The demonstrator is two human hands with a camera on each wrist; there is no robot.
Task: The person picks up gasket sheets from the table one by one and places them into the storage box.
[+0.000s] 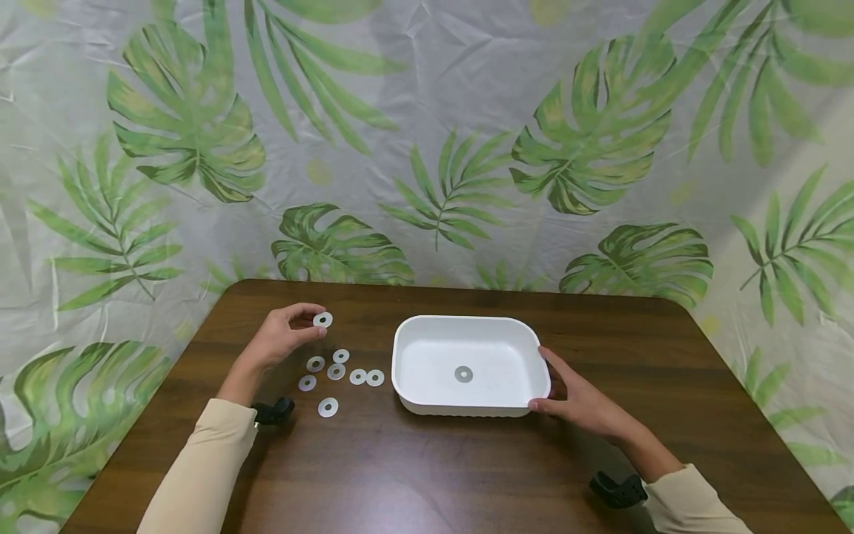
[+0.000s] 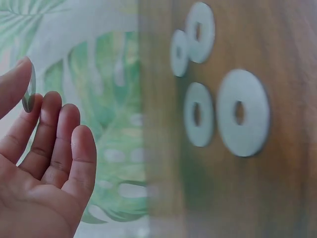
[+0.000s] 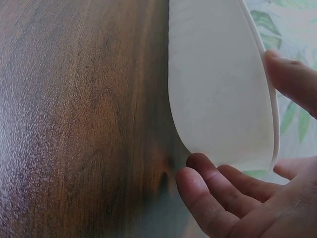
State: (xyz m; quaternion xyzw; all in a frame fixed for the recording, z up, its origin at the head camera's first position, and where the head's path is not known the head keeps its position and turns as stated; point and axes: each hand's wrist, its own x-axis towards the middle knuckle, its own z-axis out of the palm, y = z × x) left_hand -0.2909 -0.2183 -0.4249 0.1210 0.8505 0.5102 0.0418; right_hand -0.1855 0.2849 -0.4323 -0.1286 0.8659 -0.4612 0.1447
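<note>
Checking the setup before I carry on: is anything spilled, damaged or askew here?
Nothing stands out. The white plastic tray sits flat on the brown wooden table, one flat metal washer inside; the other washers lie flat beside the left hand.

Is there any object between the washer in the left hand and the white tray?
Nothing visible blocks it. The left hand pinches a washer above the table; the loose washers lie lower, beside the path to the white tray.

Even, soft light was over the table (image 1: 467, 475), faint shadows sat under the tray (image 1: 467, 411), both wrist views were blurred up close, mild sheen on wood.
</note>
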